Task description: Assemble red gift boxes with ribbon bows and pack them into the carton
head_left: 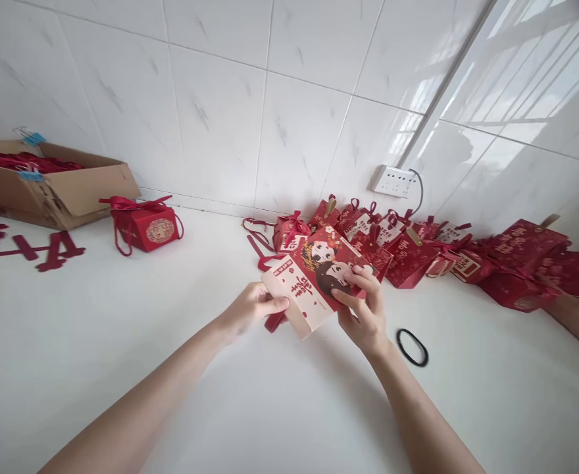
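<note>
Red-and-cream box [316, 284] in both hands [256, 309] [366, 316]

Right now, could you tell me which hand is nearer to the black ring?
Right. The right hand is left of the black ring, close by; the left hand is farther left.

Right of the grip and nearer the camera lies a black looped band [412, 347]; beyond the grip, rightward, a white multi-socket power strip [391, 182] with dark cable [421, 187] meets marble-patterned wall tiles [220, 118].
</note>
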{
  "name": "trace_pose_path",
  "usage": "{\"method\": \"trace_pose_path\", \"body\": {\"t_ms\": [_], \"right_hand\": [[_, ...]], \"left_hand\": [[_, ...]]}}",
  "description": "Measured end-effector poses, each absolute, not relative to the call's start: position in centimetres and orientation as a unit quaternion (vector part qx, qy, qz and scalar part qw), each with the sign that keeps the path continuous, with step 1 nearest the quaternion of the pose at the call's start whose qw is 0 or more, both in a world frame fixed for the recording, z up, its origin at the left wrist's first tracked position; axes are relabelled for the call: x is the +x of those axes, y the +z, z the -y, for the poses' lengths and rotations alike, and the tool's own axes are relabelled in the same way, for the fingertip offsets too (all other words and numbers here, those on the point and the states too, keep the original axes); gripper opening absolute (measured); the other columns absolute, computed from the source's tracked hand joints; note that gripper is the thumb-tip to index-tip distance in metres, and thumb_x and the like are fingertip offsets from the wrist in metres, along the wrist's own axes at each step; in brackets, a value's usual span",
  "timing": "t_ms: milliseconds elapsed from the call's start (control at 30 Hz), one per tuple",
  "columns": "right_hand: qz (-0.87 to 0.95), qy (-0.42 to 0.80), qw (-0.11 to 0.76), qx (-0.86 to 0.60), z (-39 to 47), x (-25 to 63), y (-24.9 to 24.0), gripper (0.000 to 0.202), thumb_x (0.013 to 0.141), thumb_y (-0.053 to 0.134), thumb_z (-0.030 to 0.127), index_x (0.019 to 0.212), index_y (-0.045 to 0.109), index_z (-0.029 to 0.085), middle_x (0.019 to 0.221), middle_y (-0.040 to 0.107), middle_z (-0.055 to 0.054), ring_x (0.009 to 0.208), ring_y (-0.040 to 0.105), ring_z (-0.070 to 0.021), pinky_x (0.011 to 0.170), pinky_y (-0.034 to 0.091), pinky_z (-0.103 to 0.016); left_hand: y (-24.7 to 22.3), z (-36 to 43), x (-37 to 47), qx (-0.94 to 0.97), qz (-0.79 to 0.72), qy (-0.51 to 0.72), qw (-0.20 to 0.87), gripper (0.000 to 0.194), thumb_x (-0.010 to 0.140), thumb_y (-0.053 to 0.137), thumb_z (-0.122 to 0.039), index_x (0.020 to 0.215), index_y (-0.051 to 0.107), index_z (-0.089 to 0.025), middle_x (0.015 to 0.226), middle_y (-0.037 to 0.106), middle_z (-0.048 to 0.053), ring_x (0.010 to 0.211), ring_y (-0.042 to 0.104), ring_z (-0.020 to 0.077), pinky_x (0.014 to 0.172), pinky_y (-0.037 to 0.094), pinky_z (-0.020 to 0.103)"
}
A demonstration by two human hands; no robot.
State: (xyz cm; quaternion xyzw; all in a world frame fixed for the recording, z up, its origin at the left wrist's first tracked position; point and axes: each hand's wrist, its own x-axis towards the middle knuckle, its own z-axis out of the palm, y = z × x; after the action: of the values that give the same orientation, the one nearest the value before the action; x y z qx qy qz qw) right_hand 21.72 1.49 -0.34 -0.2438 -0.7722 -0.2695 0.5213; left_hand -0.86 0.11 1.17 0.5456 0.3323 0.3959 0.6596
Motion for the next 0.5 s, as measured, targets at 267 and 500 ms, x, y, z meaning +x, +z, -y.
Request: {"method": "trace_pose_path", "body": {"t_ms": [267,500], "right_hand": [[0.781,-0.252,0.508,-0.262,-1.8,21.7,-1.1,0.029,0.077,0.062,0.002,0.099,0.062,0.021,0.103,0.060,-0.009,0.108,0.058,-0.0272,0.088,0.051,-0.044],[0.776,-0.268,0.502,-0.274,-2.5,22.0,-1.6,0.029,0.081,0.061,0.013,0.105,0.064,0.029,0.098,0.064,-0.009,0.092,0.064,-0.0289,0.087,0.047,-0.048]], "left_hand": [[1.0,0.0,0.0,0.450,-0.371,0.420,0.695,0.030,0.057,0.068,-0.039,0.066,0.063,-0.011,0.055,0.061,0.003,0.043,0.053,0.0120,0.045,0.037,0.025],[0.5,0.5,1.2,0.386,-0.444,0.536,0.605,0.038,0.056,0.068,-0.050,0.059,0.056,-0.014,0.055,0.057,0.001,0.045,0.050,0.0088,0.052,0.040,0.025]]}}
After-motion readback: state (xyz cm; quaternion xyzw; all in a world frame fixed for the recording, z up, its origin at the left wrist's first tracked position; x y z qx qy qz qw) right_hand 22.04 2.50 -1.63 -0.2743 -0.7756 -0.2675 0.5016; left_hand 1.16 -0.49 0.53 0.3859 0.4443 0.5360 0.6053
